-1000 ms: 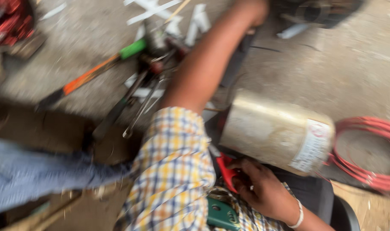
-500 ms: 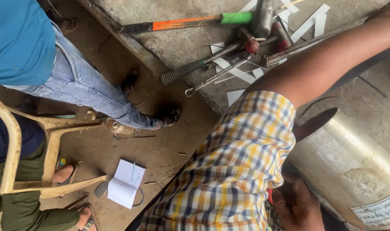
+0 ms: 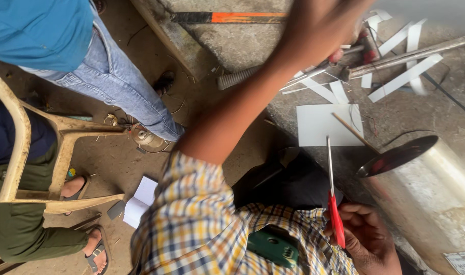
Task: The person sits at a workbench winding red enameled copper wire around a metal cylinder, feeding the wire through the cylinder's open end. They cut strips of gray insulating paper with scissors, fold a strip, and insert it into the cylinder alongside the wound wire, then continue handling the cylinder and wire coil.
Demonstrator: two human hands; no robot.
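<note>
Right hand (image 3: pixel 367 237), nearest, bottom edge: fingers (image 3: pixel 362 213) curled and pressed together around the red handles of a pair of scissors (image 3: pixel 333 198). The thin blades run straight up from the fingers, tips reaching the lower edge of a white sheet of paper (image 3: pixel 319 125) lying flat on the concrete slab (image 3: pixel 242 43).

Just beside that hand, to its right: a pale metal cylinder (image 3: pixel 431 198) lying on its side, a dark round open end facing the blades, a paper label at its lower corner.

Below and left of the right-hand fingers: a green plastic object (image 3: pixel 273 247) resting against the yellow-and-blue checked shirt (image 3: pixel 191 224).

Left hand (image 3: pixel 319 25), farther off, top of view: arm stretched up and across the slab, the hand blurred; whether its fingers are spread or closed on anything I cannot tell.

Around the left hand, on the slab: white paper strips (image 3: pixel 400 76) scattered to the right of the fingers; a long metal rod (image 3: pixel 410 55) angled across them; a threaded bolt or spring-like piece (image 3: pixel 237 79) below and left; an orange-and-black tool handle (image 3: pixel 232 18) to the left along the top edge.

Farthest, on the dirt floor to the left, well apart from both hands: a small open notebook (image 3: pixel 139 201); a standing person in jeans (image 3: pixel 120 86) and a blue top; a seated person's sandalled feet (image 3: pixel 95 252) under a cream plastic chair (image 3: pixel 44 153).
</note>
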